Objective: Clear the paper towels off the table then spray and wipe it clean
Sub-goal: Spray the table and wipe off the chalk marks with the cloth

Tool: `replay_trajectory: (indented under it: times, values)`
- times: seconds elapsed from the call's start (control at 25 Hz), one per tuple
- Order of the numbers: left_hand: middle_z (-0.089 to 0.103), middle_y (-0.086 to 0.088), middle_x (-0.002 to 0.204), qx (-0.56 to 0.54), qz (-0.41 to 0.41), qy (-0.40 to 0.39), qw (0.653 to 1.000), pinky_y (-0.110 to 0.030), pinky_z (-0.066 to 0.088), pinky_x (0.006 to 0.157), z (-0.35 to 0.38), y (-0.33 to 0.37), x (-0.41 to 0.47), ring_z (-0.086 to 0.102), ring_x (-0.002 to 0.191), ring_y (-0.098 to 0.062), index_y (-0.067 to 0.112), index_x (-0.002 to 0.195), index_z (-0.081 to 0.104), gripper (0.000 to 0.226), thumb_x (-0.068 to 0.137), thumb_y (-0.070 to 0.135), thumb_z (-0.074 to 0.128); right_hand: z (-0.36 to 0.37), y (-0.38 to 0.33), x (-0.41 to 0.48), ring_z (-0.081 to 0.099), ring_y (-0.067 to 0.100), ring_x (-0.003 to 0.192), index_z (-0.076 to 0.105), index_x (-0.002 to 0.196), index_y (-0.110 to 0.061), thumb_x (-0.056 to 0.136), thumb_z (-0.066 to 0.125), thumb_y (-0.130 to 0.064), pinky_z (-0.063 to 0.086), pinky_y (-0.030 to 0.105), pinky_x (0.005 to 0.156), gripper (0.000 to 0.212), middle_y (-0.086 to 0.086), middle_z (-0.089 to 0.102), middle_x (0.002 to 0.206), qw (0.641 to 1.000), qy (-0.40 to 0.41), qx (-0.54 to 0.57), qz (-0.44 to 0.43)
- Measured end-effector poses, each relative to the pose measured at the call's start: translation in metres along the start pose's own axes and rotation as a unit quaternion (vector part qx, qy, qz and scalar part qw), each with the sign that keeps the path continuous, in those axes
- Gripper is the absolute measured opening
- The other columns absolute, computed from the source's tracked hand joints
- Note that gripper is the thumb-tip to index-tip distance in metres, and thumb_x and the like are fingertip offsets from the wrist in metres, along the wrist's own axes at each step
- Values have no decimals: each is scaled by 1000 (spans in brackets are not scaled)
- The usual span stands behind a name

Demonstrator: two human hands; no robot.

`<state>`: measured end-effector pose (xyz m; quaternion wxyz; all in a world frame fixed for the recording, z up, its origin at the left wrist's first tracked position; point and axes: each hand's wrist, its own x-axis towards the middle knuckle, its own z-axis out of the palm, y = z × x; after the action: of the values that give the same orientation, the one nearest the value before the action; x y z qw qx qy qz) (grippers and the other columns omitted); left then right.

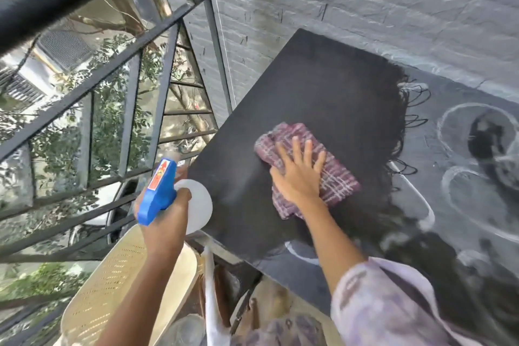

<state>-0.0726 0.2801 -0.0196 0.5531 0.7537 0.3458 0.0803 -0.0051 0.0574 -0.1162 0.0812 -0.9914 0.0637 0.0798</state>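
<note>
A dark slate-grey table (317, 87) stands against a grey brick wall. Its left part looks dark and wet, while the right part shows pale dusty ring marks (460, 185). My right hand (299, 174) lies flat with fingers spread on a maroon and white checked cloth (335, 177), pressing it onto the tabletop. Off the table's left edge, my left hand (165, 213) grips a spray bottle (161, 191) with a blue trigger head and a white body. No paper towels show on the table.
A black metal railing (118, 64) runs along the left, with trees and a building beyond. A cream perforated plastic chair (112, 284) stands below my left arm. The grey brick wall (393, 8) backs the table.
</note>
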Motion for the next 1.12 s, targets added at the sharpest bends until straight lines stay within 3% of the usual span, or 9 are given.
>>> replay_trajectory:
  times: [0.2,0.28,0.4,0.56,0.64,0.72,0.84,0.96,1.12]
  values:
    - [51,-3,74,1,-13,51,999,-32,35,72,-56,-18,-17,46,70,-24,11,87,51,35,58,31,55,29,-102,-78,-18,30,142,8,146,-42,88,25,-62,-24,56,106,64,0,-9,157,952,-34,-63,-297]
    - [50,-5,74,5,-33,56,998,-32,35,72,-74,-24,-20,45,71,-26,13,84,50,28,63,28,60,38,-88,-110,-15,26,143,11,145,-44,86,24,-62,-22,53,109,63,-3,-5,157,939,-33,-51,-338]
    - [49,-6,74,-14,-37,37,999,-31,35,69,-95,-28,-25,44,67,-23,13,84,52,23,67,24,63,35,-33,-119,-15,22,144,4,144,-49,87,20,-59,-21,50,110,60,-9,-10,156,964,-8,-18,-264]
    - [49,-8,79,2,-12,3,1000,-22,38,57,-96,-27,-32,42,62,-18,7,91,54,13,81,11,61,15,-29,-73,-16,25,143,5,147,-41,91,21,-61,-17,54,110,61,-4,-12,156,999,-15,-2,-40]
    - [47,-3,71,-1,-10,-6,1000,-20,33,53,-87,-25,-38,40,58,-11,13,82,52,10,82,6,60,14,-51,-76,-18,30,142,0,147,-38,89,20,-68,-21,55,106,68,-2,-17,154,998,-22,-16,-63]
    - [46,4,66,1,-14,-29,999,-21,32,55,-73,-22,-47,41,58,-11,18,80,51,15,81,7,61,22,-59,-109,-18,30,142,1,147,-40,88,18,-69,-24,54,105,68,-2,-18,154,986,-23,-28,-165]
    - [45,3,63,3,-19,-54,998,-23,33,54,-57,-23,-55,41,59,-16,15,72,49,18,80,5,61,36,-27,-171,-20,21,142,6,145,-46,88,18,-63,-28,48,106,60,-11,-12,155,971,-32,-5,-235]
    - [56,9,61,18,77,-125,989,-10,38,50,-47,-21,-68,51,57,-9,19,73,57,24,76,-5,57,29,16,-188,-21,13,142,6,143,-51,91,21,-59,-32,38,104,54,-20,-15,152,989,-36,64,-125]
    - [64,20,78,2,137,-203,969,5,37,57,-39,-12,-88,56,69,21,22,87,67,37,76,-11,53,16,6,-157,-19,19,142,13,147,-39,97,30,-50,-23,46,109,54,-12,-11,154,994,-28,105,-6]
